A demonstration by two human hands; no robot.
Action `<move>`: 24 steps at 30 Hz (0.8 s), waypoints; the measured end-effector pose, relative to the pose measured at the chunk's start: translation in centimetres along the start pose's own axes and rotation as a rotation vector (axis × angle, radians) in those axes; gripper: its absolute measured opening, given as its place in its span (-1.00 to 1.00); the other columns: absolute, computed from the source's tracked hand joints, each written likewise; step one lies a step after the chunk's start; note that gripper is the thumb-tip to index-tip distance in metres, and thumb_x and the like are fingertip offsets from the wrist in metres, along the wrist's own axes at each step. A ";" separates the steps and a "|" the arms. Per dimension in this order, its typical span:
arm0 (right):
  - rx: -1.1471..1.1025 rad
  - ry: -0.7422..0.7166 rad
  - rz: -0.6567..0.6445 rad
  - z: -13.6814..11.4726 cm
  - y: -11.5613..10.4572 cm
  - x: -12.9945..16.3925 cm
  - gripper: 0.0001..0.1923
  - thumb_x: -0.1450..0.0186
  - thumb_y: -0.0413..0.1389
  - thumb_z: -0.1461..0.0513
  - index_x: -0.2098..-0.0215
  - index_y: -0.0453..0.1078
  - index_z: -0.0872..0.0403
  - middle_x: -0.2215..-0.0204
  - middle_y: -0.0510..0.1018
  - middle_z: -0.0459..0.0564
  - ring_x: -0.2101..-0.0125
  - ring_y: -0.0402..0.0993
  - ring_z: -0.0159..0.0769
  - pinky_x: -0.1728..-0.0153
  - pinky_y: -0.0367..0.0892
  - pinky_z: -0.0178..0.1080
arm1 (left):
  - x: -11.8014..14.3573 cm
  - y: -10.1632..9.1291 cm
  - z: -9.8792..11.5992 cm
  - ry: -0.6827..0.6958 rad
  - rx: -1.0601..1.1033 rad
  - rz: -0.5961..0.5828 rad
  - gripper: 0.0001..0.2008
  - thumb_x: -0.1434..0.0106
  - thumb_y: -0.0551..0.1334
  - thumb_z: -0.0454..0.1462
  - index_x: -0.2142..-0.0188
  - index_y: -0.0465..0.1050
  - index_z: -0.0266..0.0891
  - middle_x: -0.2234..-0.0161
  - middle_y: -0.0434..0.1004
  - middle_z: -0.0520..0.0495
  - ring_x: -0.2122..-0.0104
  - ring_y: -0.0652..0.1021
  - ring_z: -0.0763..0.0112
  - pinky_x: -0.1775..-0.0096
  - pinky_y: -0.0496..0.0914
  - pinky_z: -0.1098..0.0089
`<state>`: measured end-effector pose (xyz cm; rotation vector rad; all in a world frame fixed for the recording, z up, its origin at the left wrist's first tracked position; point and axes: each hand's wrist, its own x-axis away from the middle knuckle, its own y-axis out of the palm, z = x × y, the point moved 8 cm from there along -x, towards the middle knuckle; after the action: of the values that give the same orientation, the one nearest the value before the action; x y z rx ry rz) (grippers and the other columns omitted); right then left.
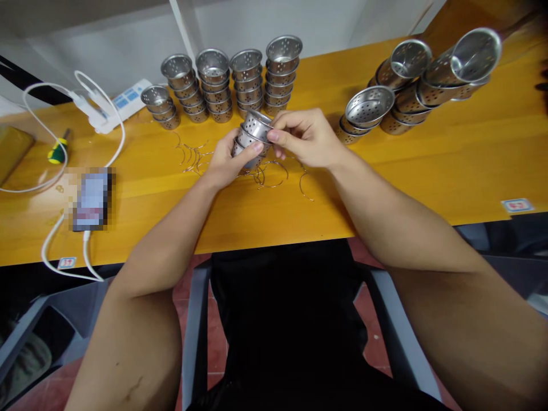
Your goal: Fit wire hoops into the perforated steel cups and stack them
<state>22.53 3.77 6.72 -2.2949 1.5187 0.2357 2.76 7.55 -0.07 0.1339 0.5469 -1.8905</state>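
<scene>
Cup stack [250, 137], tilted, between both hands. Left hand [226, 158] curled round the lower cups, thumb pressed to their side; right hand [306, 137] pinching at a cup rim, just beside the left thumb. Best to keep left grip steady, work right fingertips lightly along the rim. Curved wires [300, 184] loose under and beside both hands. Cannot tell: rim alone or wire too in right pinch. Left fingers mostly hidden behind stack.

Near-centre tabletop [274, 222] free; held cups [253, 132] and thin wires [194, 162] beyond; cup row [219, 94] blocks back, cup stacks [411, 103] right rear.
</scene>
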 end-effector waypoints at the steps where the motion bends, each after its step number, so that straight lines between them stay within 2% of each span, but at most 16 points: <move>1: 0.016 -0.016 0.022 -0.1 -0.2 0.0 -0.14 -0.20 0.49 -0.64 0.32 0.52 -0.11 0.42 0.50 -0.04 0.42 0.46 -0.15 0.39 0.50 -0.02 | 0.0 0.0 0.0 -0.003 -0.003 -0.008 -0.03 -0.21 0.48 0.63 -0.16 0.67 -0.08 0.05 0.73 -0.14 0.02 0.77 0.02 -0.11 0.77 -0.07; 4: 0.075 -0.059 0.171 0.2 -2.1 -0.2 -0.23 -0.38 0.36 -0.61 0.30 0.53 -0.16 0.48 0.49 -0.05 0.43 0.35 -0.11 0.35 0.45 0.06 | 0.1 0.2 0.0 -0.001 -0.013 -0.044 -0.06 -0.25 0.51 0.58 -0.22 0.67 -0.07 0.00 0.75 -0.17 0.00 0.78 0.01 -0.12 0.77 -0.08; 6: 0.157 -0.076 0.274 0.7 -3.8 -0.4 -0.32 -0.47 0.32 -0.54 0.29 0.52 -0.22 0.48 0.52 -0.04 0.32 0.42 0.00 0.22 0.52 0.12 | 0.1 0.2 -0.1 0.023 -0.024 -0.037 -0.06 -0.29 0.49 0.56 -0.28 0.64 -0.06 -0.06 0.75 -0.20 -0.05 0.79 -0.02 -0.15 0.76 -0.09; 8: 0.304 -0.064 0.318 1.5 -5.1 -0.5 -0.41 -0.49 0.35 -0.46 0.30 0.49 -0.25 0.43 0.58 -0.01 0.16 0.52 0.10 0.02 0.60 0.18 | -0.1 -0.1 -0.1 0.073 -0.046 -0.001 -0.04 -0.30 0.49 0.56 -0.32 0.61 -0.05 -0.09 0.74 -0.20 -0.11 0.79 -0.07 -0.20 0.75 -0.12; 11: 0.557 0.050 0.273 3.3 -6.1 -0.8 -0.53 -0.51 0.38 -0.28 0.32 0.44 -0.23 0.24 0.73 0.07 -0.01 0.63 0.21 -0.23 0.62 0.31 | -0.4 -0.6 -0.2 0.142 -0.082 0.062 0.02 -0.22 0.54 0.58 -0.33 0.58 -0.03 -0.11 0.74 -0.19 -0.20 0.79 -0.12 -0.29 0.72 -0.15; 15: 0.740 0.241 0.183 5.5 -6.5 -0.7 -0.74 -0.54 0.35 -0.04 0.24 0.51 -0.16 0.06 0.80 0.18 -0.16 0.71 0.32 -0.39 0.58 0.40 | -0.7 -1.2 -0.5 0.144 -0.125 0.099 0.06 -0.18 0.54 0.60 -0.35 0.58 -0.02 -0.16 0.76 -0.19 -0.27 0.77 -0.16 -0.37 0.70 -0.14; 20: 0.757 0.299 0.131 7.0 -6.3 -0.8 -0.79 -0.57 0.37 0.01 0.18 0.59 -0.10 0.05 0.80 0.17 -0.13 0.76 0.27 -0.38 0.58 0.32 | -0.7 -1.5 -0.2 0.145 -0.155 0.098 -0.03 -0.28 0.51 0.56 -0.34 0.58 -0.03 -0.13 0.76 -0.21 -0.30 0.75 -0.17 -0.38 0.67 -0.15; 24: 0.776 0.277 0.096 7.2 -6.3 -0.8 -0.72 -0.58 0.39 -0.06 0.13 0.64 -0.06 0.07 0.81 0.18 -0.09 0.75 0.27 -0.29 0.62 0.26 | -0.5 -1.7 -0.1 0.099 -0.155 0.137 -0.09 -0.32 0.48 0.56 -0.21 0.64 -0.09 -0.02 0.75 -0.20 -0.18 0.78 -0.12 -0.30 0.72 -0.15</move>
<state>28.50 9.48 1.73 -1.6711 1.4881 -0.5757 1.39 8.51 0.53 0.1599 0.7310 -1.7086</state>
